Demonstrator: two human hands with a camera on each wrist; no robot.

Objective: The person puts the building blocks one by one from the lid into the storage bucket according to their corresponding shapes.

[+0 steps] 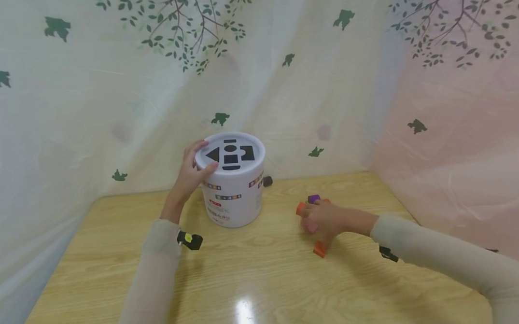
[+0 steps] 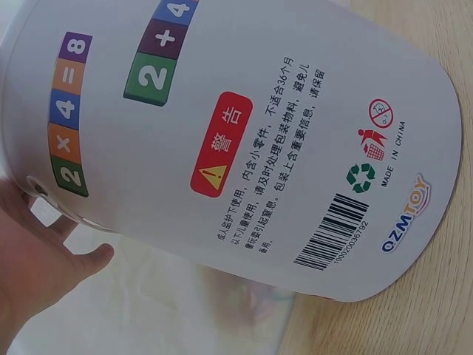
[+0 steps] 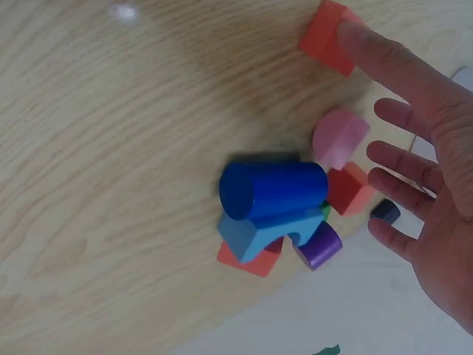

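A white bucket (image 1: 234, 202) stands on the table, its lid (image 1: 231, 177) pierced with dark shape cut-outs. My left hand (image 1: 193, 167) rests on the lid's left rim, thumb and fingers spread; in the left wrist view the thumb (image 2: 92, 260) is straight beside the bucket. Right of the bucket, my right hand (image 1: 322, 221) reaches over toy blocks with fingers loosely extended. In the right wrist view its thumb tip overlaps an orange block (image 3: 329, 37). Nearby lie a pink rounded block (image 3: 338, 139), a blue cylinder (image 3: 273, 188), a light blue arch block (image 3: 255, 233) and a purple cylinder (image 3: 319, 246).
More orange blocks, one of them (image 3: 349, 188) near the pink block, lie in the same cluster. A small black block (image 1: 267, 181) sits behind the bucket's right side. A leaf-printed curtain (image 1: 265, 94) hangs along the back edge of the wooden table (image 1: 116, 265).
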